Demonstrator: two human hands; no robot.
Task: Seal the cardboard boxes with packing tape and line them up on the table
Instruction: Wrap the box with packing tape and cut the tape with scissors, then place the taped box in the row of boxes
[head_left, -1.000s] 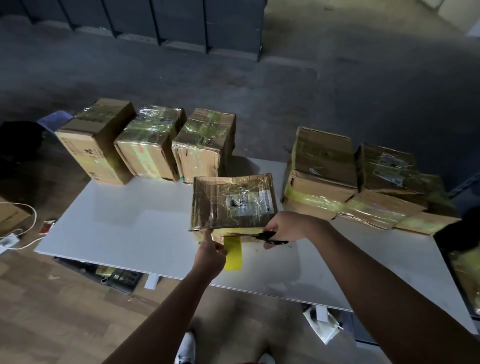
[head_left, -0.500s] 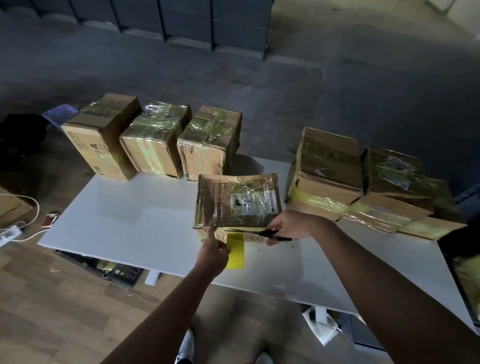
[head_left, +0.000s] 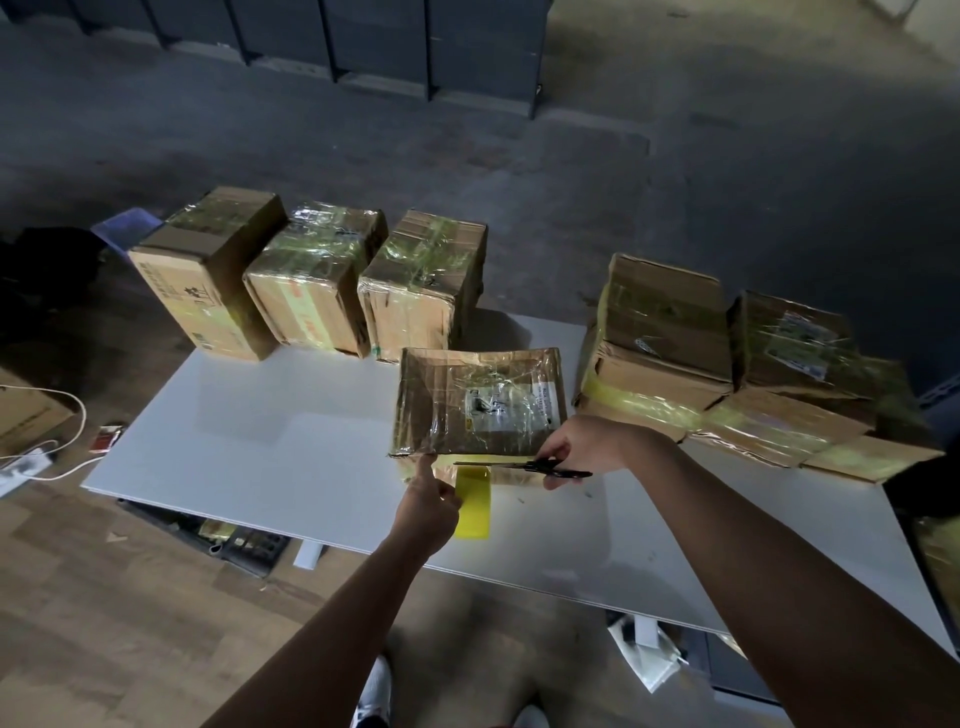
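Note:
A tape-wrapped cardboard box lies flat on the white table in front of me. A yellow tape strip runs from its near face onto the table. My left hand stretches its index finger up to the box's near-left corner, while its thumb and curled fingers pinch the strip's left edge. My right hand grips black scissors. Their blades point left along the box's near edge, at the top of the strip.
Three taped boxes stand in a row at the table's back left. A pile of flatter taped boxes covers the back right. On the floor to the left lie a power strip and white cable. Dark cabinets line the far wall.
Almost nothing. The view has drifted slightly, and both hands, the scissors and the yellow strip stay at the box's near edge.

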